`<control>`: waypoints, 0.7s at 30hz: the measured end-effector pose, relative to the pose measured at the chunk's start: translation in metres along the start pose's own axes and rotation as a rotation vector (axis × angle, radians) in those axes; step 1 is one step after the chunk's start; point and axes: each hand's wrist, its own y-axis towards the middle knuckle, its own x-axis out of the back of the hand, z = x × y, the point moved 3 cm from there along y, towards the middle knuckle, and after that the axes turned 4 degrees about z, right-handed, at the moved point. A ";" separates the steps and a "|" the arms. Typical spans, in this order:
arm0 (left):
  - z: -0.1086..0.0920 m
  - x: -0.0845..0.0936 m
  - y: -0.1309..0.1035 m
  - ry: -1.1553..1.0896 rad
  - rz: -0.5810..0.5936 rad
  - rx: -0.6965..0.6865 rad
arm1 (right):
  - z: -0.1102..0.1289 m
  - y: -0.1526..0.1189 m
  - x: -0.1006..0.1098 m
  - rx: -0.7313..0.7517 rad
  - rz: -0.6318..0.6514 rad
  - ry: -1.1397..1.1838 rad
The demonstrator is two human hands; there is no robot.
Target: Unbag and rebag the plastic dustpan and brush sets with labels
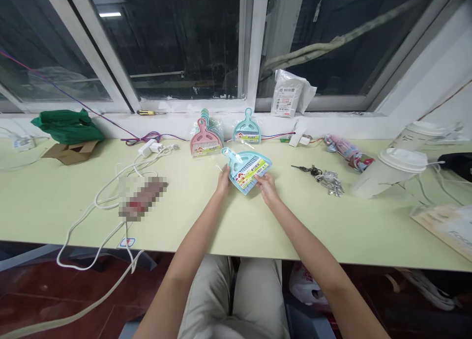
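Between my hands, above the pale green table, is a light blue mini dustpan and brush set point(246, 169) in clear wrap with a yellow label. My left hand point(223, 181) grips its left edge, and my right hand point(267, 187) pinches its lower right edge. The set is tilted, its handle pointing to the upper left. Behind it, a pink dustpan set point(205, 138) leans at the front of a row of several blue ones. Another blue dustpan set point(247, 127) stands against the wall to the right of that row.
White cables point(99, 201) and a blurred-out object point(143, 199) lie left. Keys point(328, 181), a folded umbrella-like bundle point(348, 153) and lidded white cups point(387, 174) are right. A green bag point(68, 127) rests on a cardboard box point(72, 152). A screwdriver point(147, 112) lies on the sill.
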 end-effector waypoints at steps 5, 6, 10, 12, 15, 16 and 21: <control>0.015 -0.028 -0.010 -0.076 0.111 0.041 | 0.001 0.001 0.004 0.059 -0.110 0.066; 0.014 -0.030 -0.011 -0.073 0.118 0.041 | 0.001 0.001 0.005 0.052 -0.115 0.066; 0.007 -0.028 -0.014 -0.070 0.080 0.055 | 0.003 0.003 0.003 0.027 -0.089 0.041; 0.007 -0.028 -0.015 -0.099 0.087 0.073 | 0.006 0.004 0.003 0.032 -0.069 0.023; 0.012 -0.038 -0.018 -0.123 0.178 0.093 | 0.011 0.005 0.005 0.071 -0.080 0.011; 0.014 -0.042 -0.020 -0.121 0.221 0.104 | 0.013 0.006 0.006 0.092 -0.091 0.015; 0.004 -0.046 -0.027 0.044 0.097 0.014 | 0.018 0.009 0.014 0.165 -0.140 0.033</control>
